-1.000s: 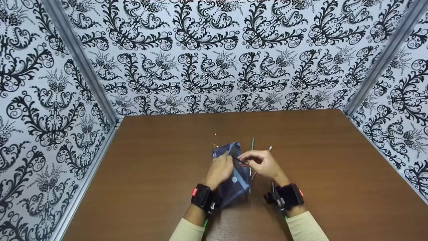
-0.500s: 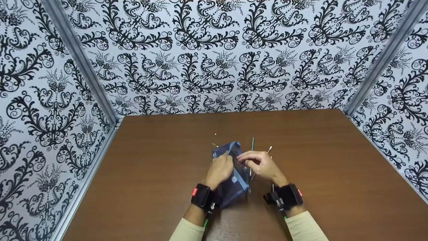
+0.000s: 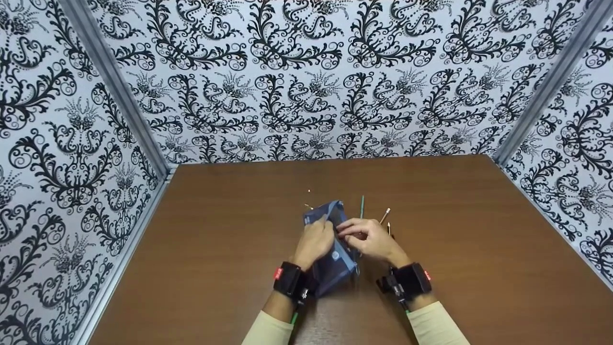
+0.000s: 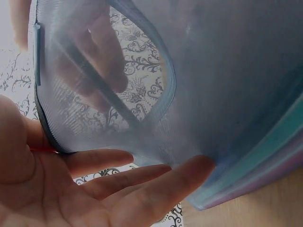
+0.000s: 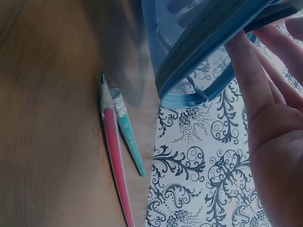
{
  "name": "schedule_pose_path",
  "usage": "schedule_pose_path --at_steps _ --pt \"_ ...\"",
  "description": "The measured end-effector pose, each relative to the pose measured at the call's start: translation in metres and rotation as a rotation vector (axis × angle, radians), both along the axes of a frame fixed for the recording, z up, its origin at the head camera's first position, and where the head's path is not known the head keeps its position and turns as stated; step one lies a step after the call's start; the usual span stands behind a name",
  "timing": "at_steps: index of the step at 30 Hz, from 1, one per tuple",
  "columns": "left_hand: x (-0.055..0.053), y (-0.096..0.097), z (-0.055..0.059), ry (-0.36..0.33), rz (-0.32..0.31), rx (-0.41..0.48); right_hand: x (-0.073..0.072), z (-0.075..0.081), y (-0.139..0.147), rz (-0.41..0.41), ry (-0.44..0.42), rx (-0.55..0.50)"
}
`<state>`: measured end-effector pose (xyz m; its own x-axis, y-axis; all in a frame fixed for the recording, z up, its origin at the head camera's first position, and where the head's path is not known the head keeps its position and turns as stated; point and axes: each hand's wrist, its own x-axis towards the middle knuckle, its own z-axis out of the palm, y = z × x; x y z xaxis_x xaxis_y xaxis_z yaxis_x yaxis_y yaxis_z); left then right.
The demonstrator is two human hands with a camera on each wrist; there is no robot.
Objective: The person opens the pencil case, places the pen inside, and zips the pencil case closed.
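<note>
A blue mesh zip pencil case (image 3: 330, 273) is held tilted above the table, its zipped mouth open on the right. My left hand (image 3: 314, 244) grips its upper edge; in the left wrist view the fingers (image 4: 184, 177) lie along the mesh. At the mouth, my right hand (image 3: 371, 237) pinches a dark slim stick, perhaps a pencil (image 5: 272, 19). Through the mesh in the left wrist view, the stick (image 4: 102, 87) shows as a dark bar. Teal and purple bands (image 4: 274, 146) run along the case's lower side; I cannot tell whether they are pencils.
A red pencil (image 5: 113, 151) and a teal pencil (image 5: 130, 137) lie on the brown table (image 3: 215, 249). Beyond my right hand are a white-tipped pencil (image 3: 385, 215) and another tip (image 3: 389, 229). Patterned walls (image 3: 311, 96) enclose the table.
The dark stick has gone deeper into the pencil case. My right hand has followed it, coming slightly left towards the mouth. My left hand and the case have barely moved.
</note>
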<state>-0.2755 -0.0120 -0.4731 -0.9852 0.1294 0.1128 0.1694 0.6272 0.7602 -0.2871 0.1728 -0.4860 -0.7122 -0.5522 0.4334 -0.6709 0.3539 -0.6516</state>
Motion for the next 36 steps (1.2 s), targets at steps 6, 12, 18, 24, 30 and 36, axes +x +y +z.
schedule_pose_path --at_steps 6,12,18,24,30,36 --pt "0.0012 0.0006 0.0009 -0.002 0.012 0.009 0.0005 -0.0011 -0.0014 -0.005 0.002 0.038" --pt "0.0023 -0.0008 0.0012 0.005 -0.011 0.013 0.007 0.0057 -0.0048 -0.039 -0.036 0.069" --pt "0.0015 -0.0006 0.0001 -0.011 -0.015 0.02 0.0041 0.0018 -0.0045 -0.043 -0.015 0.081" --pt "0.0019 -0.0006 0.0004 -0.022 -0.014 0.031 0.0035 0.0017 -0.0028 -0.046 0.0 0.086" --pt "0.0011 -0.0009 -0.0005 -0.025 -0.016 0.037 0.0031 0.0021 0.0002 -0.058 0.009 0.108" --pt "0.0013 -0.0016 -0.0007 -0.032 -0.016 0.038 0.0031 0.0057 0.0028 -0.059 -0.006 0.106"
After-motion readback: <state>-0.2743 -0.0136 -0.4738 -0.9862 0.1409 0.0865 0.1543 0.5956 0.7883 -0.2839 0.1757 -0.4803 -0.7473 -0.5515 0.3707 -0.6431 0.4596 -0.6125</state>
